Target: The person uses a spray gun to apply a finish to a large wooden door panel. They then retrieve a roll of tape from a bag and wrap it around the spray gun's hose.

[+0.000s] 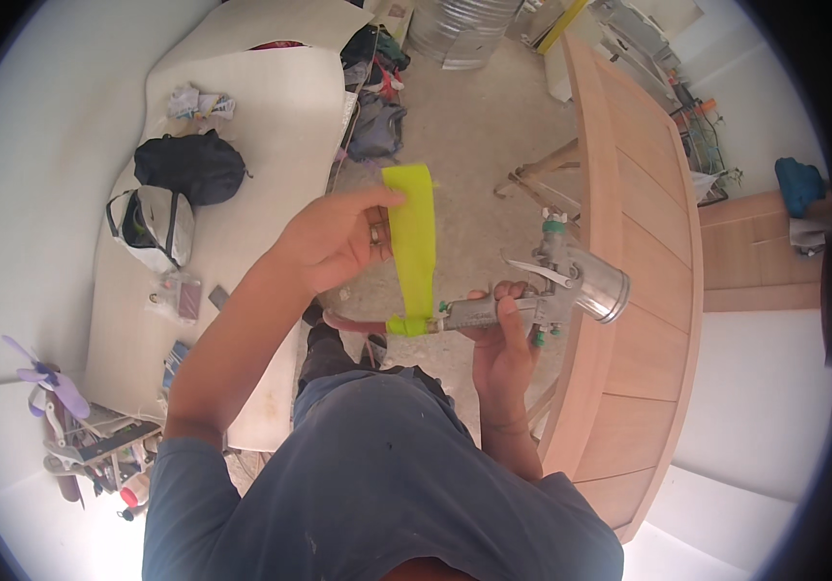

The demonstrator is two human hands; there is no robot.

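My left hand [337, 238] pinches the upper edge of a bright yellow-green strip of tape [413, 237] between thumb and fingers. The strip runs down to a hose joint, where its lower end is wrapped around. My right hand [503, 353] grips the handle of a metal spray gun [554, 281], which lies sideways with its silver end to the right and green knobs above and below. A reddish hose [358, 326] runs left from the taped joint, below my left hand. Some fingers of my right hand are hidden behind the handle.
A wooden panel door [629, 290] stands close on my right, near a wooden trestle [542, 169]. On the left, a long pale table [271, 126] bears a black bag [193, 167] and a white pouch [153, 228]. Beyond is a silver duct [460, 29]; a purple fan [53, 382] is lower left.
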